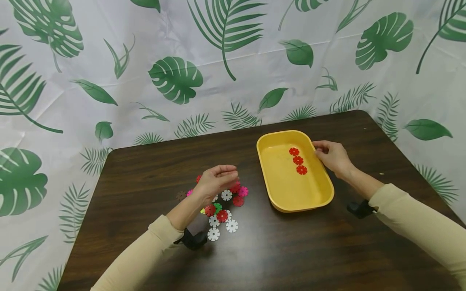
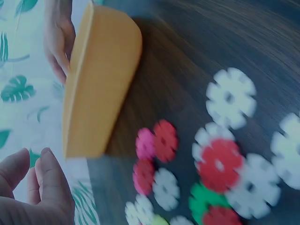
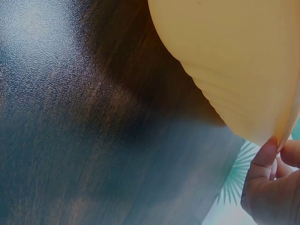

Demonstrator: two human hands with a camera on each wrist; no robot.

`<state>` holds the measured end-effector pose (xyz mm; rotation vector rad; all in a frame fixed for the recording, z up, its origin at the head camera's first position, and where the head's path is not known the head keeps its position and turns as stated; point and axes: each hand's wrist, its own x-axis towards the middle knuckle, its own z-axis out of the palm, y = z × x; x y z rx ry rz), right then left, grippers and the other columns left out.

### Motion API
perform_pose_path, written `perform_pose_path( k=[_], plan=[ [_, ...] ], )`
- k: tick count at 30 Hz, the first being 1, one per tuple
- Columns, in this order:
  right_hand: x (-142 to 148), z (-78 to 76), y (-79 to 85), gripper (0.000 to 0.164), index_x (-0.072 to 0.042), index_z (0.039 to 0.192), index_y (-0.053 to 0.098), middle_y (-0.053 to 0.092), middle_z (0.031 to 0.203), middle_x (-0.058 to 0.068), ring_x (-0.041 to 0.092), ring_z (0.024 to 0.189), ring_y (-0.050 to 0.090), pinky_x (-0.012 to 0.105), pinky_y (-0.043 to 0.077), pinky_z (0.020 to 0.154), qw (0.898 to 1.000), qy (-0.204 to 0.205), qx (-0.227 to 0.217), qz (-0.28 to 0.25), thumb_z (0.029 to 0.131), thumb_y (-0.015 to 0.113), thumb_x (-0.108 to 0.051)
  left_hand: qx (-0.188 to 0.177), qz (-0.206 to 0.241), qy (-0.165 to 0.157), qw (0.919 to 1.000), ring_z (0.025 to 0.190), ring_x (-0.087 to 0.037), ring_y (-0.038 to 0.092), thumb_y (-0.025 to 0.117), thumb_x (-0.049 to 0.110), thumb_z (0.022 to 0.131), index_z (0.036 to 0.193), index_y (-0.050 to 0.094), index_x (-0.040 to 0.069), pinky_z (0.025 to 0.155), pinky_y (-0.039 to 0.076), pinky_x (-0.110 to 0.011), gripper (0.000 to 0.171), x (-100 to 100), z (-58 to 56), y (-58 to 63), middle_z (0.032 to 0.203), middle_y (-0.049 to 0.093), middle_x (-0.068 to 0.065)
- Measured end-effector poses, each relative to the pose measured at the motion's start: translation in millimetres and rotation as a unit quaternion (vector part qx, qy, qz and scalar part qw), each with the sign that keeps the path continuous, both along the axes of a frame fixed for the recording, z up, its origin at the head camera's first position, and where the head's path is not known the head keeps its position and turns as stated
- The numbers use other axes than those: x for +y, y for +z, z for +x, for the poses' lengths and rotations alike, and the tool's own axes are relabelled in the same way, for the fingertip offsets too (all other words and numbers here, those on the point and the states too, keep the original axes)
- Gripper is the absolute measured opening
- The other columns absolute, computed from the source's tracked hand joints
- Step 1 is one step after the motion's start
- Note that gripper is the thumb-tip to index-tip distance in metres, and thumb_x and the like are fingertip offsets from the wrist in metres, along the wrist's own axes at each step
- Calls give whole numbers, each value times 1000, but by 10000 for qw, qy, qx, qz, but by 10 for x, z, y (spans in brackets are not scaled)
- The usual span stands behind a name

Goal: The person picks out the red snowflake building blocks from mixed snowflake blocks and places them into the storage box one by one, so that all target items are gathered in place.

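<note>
My right hand [image 1: 333, 157] pinches the right rim of a yellow plastic tray [image 1: 287, 182], thumb on one side and fingers on the other; the right wrist view shows this grip at the rim [image 3: 280, 143]. Inside the tray, three red notched discs [image 1: 298, 160] lie in a row. My left hand [image 1: 214, 184] hovers over a loose pile of notched discs, its fingers loosely bent. In the left wrist view a gap shows between the left thumb and fingers [image 2: 49, 173], with nothing seen in it. White discs [image 1: 231, 226], red discs [image 1: 222, 216] and a green disc [image 1: 217, 207] are in the pile.
The dark wooden table [image 1: 145, 178] carries the tray right of the pile. Behind it hangs a white cloth [image 1: 218, 97] printed with green leaves. Pink discs [image 1: 243, 191] and a brown disc [image 1: 181, 196] lie at the pile's edges. Black straps sit on both wrists.
</note>
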<state>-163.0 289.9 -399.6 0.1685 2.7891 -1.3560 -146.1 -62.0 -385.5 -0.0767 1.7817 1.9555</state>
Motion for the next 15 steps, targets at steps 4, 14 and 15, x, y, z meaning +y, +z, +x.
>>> perform_pose_path(
  k=[4, 14, 15],
  plan=[
    [1, 4, 8, 37, 9, 131, 47, 52, 105, 23, 30, 89, 48, 9, 47, 61, 10000, 8, 14, 14, 95, 48, -1, -11, -200, 229, 9995, 93, -15, 65, 60, 4, 91, 126, 50, -7, 98, 43, -43, 39, -203, -4, -64, 94, 63, -1],
    [-1, 2, -6, 37, 10, 130, 47, 52, 106, 24, 30, 90, 48, 8, 46, 61, 10000, 2, 47, 6, 95, 49, -1, -217, -426, 663, 9967, 90, -10, 65, 62, 9, 90, 128, 48, -5, 94, 48, -35, 42, -573, 80, -186, 101, 66, -4],
    [0, 1, -8, 37, 10, 130, 47, 52, 106, 24, 30, 90, 48, 8, 46, 61, 10000, 5, 58, 6, 95, 49, -1, -211, -436, 676, 9965, 89, -9, 65, 62, 8, 90, 128, 48, -5, 92, 49, -33, 42, -609, 92, -200, 99, 66, -2]
  ],
)
